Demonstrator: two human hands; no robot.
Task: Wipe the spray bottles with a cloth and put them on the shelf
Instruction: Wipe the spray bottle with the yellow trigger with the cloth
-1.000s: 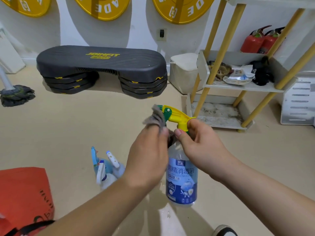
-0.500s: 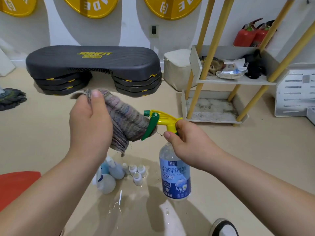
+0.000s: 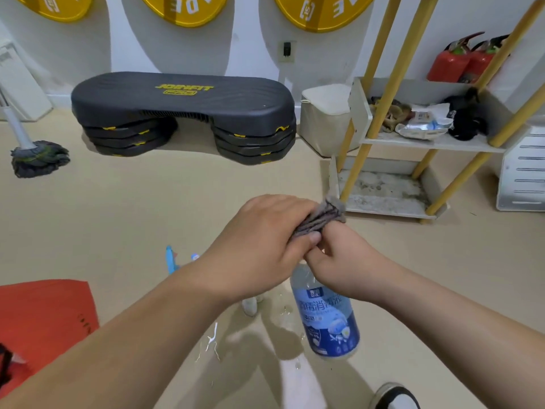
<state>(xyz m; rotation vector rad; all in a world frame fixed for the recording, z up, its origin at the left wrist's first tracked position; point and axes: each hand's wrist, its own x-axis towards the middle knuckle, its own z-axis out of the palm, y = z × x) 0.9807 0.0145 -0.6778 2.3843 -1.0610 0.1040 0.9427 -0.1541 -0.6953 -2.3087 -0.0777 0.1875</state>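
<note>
Spray bottle (image 3: 327,317) looks clear, blue-labelled, its top under cloth (image 3: 321,216).

Step platform (image 3: 182,113): black, sat on stacked risers at upper centre, against the white wall.
Discs (image 3: 321,10): yellow, hung along the top edge.
Mop (image 3: 38,157): head rested on the floor at far left.
Bin (image 3: 324,119): cream, just right of the platform.
Extinguishers (image 3: 451,63): two, red, upper right.
Bag (image 3: 44,314): red, lower left corner.
Shoe (image 3: 395,397): bottom edge, right of centre.

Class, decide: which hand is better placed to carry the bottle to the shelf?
Right: the right hand grips the spray bottle by its neck, nearer the shelf; the left hand holds the cloth.
</note>
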